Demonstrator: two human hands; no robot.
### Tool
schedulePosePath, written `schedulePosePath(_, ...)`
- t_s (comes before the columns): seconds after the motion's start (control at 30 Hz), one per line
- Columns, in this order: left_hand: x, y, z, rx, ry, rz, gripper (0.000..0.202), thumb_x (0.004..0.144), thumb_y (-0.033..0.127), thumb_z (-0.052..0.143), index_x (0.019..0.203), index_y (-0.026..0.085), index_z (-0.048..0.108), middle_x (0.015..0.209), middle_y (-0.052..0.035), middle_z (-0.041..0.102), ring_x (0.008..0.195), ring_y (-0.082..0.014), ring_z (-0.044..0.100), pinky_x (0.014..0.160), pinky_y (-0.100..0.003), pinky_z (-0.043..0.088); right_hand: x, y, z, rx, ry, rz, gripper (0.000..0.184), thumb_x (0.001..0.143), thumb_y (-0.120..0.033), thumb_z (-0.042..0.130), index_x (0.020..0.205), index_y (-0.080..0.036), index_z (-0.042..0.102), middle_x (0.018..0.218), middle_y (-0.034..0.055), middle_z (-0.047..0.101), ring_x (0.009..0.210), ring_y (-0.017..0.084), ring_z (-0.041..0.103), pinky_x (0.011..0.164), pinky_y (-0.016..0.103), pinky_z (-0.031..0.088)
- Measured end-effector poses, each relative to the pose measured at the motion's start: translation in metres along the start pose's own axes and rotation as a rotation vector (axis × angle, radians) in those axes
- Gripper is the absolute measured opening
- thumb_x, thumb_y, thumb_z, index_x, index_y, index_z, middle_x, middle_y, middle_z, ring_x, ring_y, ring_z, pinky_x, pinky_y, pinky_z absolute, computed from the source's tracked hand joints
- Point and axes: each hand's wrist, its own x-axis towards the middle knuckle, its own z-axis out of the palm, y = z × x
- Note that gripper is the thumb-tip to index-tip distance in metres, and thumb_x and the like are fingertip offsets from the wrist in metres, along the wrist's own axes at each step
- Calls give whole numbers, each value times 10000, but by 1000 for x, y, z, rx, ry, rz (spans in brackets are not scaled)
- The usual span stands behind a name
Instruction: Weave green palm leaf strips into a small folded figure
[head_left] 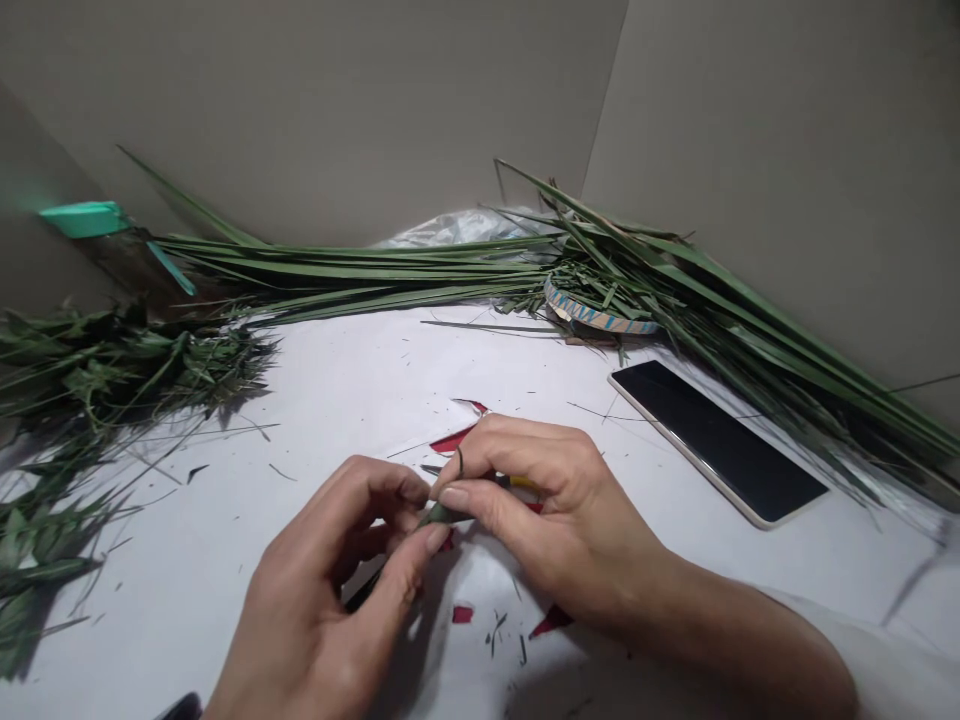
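Both hands meet over the middle of the white table, fingertips close together. Between them is a small piece of green leaf strip (441, 513), folded or rolled. My left hand (337, 580) pinches it between thumb and fingers. My right hand (540, 500) grips its other side with thumb and forefinger, and a thin curled end stands up by the forefinger. Something yellow (523, 483), partly hidden, shows behind the right fingers. Red scraps lie around the hands: one red piece (454, 438) just beyond them, a small red bit (463, 614) nearer me.
Long green leaves (360, 270) run along the back wall. A round woven-looking rim (600, 318) holds leaf pieces. A smartphone (716, 440) lies at the right. Leafy plaited bundles (135, 370) lie at left, near a container with a turquoise top (84, 218). Small clippings dot the white table (337, 400).
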Motion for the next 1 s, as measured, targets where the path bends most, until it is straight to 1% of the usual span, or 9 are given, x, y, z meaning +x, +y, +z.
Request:
schedulePosePath(0.1,6,0,-2,-333,-218,-201,237,839,394,667,1030,271,602,766,1,704,660,-180,648,606,-255,519,3,1,-5,94,-72,66,214,829,-1,637,673,-146,661,706,-34,646,696,89,594,745,214,453)
schedulePosePath(0.17,8,-1,-2,-506,-324,-267,202,850,356,662,1022,264,611,754,3,703,605,-156,620,607,-252,512,5,1,-8,120,-131,69,211,826,2,633,684,-150,670,704,-42,623,689,87,581,706,207,449)
schedulePosePath(0.3,9,-3,-4,-616,-417,-324,104,849,300,669,935,243,655,629,21,650,518,-109,541,590,-219,466,6,4,-14,162,-212,6,191,837,5,621,745,-143,701,747,-26,625,719,94,584,713,208,455)
schedulePosePath(0.4,7,-2,-6,-676,-459,-387,132,826,334,690,882,214,688,628,9,627,503,-87,493,545,-193,421,7,6,-14,289,-238,36,164,851,-36,644,753,-148,714,764,-20,633,723,97,592,724,210,468)
schedulePosePath(0.53,5,0,-6,-754,-430,-452,181,774,366,737,849,201,739,598,8,571,503,-75,427,494,-175,362,7,7,-12,414,-258,130,110,867,-111,671,790,-158,734,799,-7,652,781,115,592,773,232,479)
schedulePosePath(0.67,7,0,-4,-722,-322,-455,157,740,370,775,818,234,761,578,12,571,542,-103,468,515,-190,378,7,3,-10,413,-207,188,107,888,-131,640,901,-170,739,893,-7,651,833,107,599,774,213,471)
schedulePosePath(0.73,9,1,-4,-657,-317,-444,191,756,405,752,758,214,744,587,-6,590,564,-126,498,526,-210,393,8,3,-11,397,-151,237,108,894,-159,637,953,-186,723,924,-12,670,857,105,608,778,202,469)
schedulePosePath(0.87,10,3,-6,-515,-329,-399,272,804,430,693,680,188,698,588,-26,604,588,-148,520,562,-236,412,11,8,-14,434,-58,296,98,920,-207,607,939,-177,697,859,-10,685,819,95,610,717,180,459)
schedulePosePath(1.0,9,3,-8,-530,-269,-439,263,782,450,705,721,194,716,597,-18,603,594,-154,526,563,-239,419,13,11,-18,376,-67,290,122,932,-208,580,929,-161,692,810,-10,661,747,90,582,678,190,447)
